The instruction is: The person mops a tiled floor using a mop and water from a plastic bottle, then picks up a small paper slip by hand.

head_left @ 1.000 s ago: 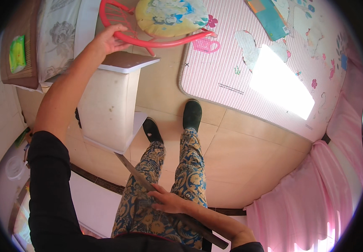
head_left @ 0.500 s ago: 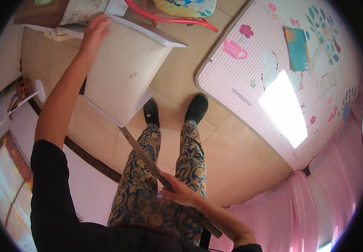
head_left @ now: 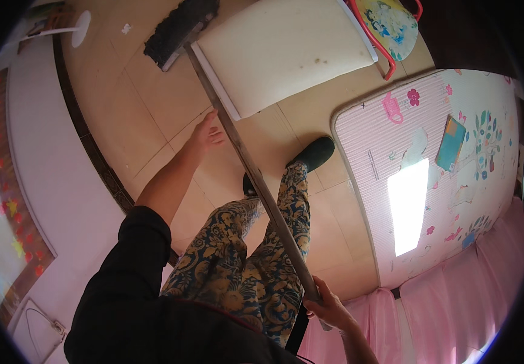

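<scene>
- Covering the ground, the tiled floor (head_left: pixel 338 236) gives the broom's dark brush head (head_left: pixel 177 33) a flat surface; it appears to rest there, beyond the left end of the furniture panel, though depth is uncertain.
- On the right, a pink striped mat (head_left: pixel 368 197) lies well apart from both hands.
- At the top, a pale furniture panel (head_left: pixel 280 54) stands with its near corner beside the handle; whether they touch cannot be told.
- The broom (head_left: pixel 248 161) slants from upper left to lower right, crossing in front of the patterned trousers (head_left: pixel 219 242). The slant presumably lets its head clear the panel while its tail end comes within reach on the right.
- The left forearm (head_left: pixel 168 176) rises from a bent elbow, up and to the right, bringing the left hand (head_left: pixel 204 133) beside the handle below the panel corner. This position would suit steadying or guiding.
- The right forearm (head_left: pixel 359 346) enters at the lower edge and angles up and left, its wrist close to the body. The right hand (head_left: pixel 330 308) holds the handle near its tail, apparently bearing the load.
- Right fingers: wrapped around the handle, thumb along its upper side.
- Left fingers (head_left: pixel 216 137): loosely spread, not wrapped; fingertip contact with the handle cannot be confirmed.
</scene>
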Available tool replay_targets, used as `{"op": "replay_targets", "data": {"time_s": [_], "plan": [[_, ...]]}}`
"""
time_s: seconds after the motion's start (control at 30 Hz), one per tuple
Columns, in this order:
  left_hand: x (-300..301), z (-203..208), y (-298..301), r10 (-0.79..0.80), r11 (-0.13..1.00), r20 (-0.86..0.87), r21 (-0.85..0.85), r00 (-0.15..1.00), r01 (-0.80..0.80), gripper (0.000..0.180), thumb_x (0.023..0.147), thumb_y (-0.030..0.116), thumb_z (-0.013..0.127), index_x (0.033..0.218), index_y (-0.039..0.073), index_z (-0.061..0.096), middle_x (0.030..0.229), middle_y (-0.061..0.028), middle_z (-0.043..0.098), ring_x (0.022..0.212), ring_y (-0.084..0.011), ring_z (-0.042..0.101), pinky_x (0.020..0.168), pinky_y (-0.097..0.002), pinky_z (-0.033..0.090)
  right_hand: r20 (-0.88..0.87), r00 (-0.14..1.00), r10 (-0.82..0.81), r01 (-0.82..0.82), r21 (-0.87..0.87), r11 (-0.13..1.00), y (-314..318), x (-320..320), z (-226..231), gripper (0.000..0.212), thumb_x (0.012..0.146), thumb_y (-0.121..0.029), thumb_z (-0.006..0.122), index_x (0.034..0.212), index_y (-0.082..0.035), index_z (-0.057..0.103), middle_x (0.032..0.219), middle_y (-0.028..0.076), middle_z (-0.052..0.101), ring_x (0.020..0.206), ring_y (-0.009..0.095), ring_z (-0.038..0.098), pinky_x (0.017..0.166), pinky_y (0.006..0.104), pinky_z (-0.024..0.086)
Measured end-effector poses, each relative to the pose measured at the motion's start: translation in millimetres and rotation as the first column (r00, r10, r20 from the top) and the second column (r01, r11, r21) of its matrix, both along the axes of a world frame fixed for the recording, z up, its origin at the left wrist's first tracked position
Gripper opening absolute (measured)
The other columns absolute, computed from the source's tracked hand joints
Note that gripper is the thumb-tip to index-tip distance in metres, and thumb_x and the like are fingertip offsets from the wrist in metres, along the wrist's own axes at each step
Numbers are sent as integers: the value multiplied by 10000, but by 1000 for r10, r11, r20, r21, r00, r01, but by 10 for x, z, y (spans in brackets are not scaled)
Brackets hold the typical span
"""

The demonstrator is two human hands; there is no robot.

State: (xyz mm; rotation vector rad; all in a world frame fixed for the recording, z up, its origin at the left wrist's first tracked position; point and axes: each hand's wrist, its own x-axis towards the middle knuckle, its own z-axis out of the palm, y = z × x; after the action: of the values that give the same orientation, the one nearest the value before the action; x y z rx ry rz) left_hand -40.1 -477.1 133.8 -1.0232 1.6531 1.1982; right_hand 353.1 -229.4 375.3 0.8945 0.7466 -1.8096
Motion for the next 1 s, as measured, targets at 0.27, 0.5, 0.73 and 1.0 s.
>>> {"op": "replay_targets", "data": {"time_s": [0.27, 0.5, 0.73, 1.0], "plan": [[247, -257, 225, 420, 734, 161, 519, 893, -439, 242, 731, 176, 638, 722, 111, 405, 584, 5, 438, 451, -112, 424, 491, -284, 378, 100, 947, 305, -313, 499, 808, -661, 380, 266, 465, 717, -181, 616, 1113, -60, 404, 651, 145, 566, 619, 244, 600, 551, 335, 458], [658, 333, -11, 429, 714, 210, 517, 879, -472, 241, 750, 167, 617, 653, 133, 398, 573, 23, 418, 458, -99, 423, 498, -273, 374, 188, 926, 328, -369, 631, 682, -971, 1259, -39, 419, 671, -237, 654, 1028, -83, 496, 701, 145, 592, 680, 302, 602, 589, 360, 472], [1036, 139, -740, 449, 728, 247, 455, 859, -512, 300, 753, 250, 615, 587, 153, 385, 516, 33, 378, 472, -109, 422, 506, -293, 381, 357, 816, 455, -547, 730, 409, -930, 2751, -188, 414, 575, -151, 659, 963, -107, 522, 831, 123, 577, 758, 323, 564, 645, 400, 453], [2952, 143, -205, 405, 848, 341, 208, 848, -488, 335, 729, 285, 646, 559, 161, 385, 515, 31, 394, 486, -117, 431, 535, -309, 395, 552, 693, 464, -531, 826, -191, -457, 4743, 77, 230, 668, -144, 579, 872, -53, 527, 784, 126, 547, 646, 319, 533, 553, 410, 430]]}}
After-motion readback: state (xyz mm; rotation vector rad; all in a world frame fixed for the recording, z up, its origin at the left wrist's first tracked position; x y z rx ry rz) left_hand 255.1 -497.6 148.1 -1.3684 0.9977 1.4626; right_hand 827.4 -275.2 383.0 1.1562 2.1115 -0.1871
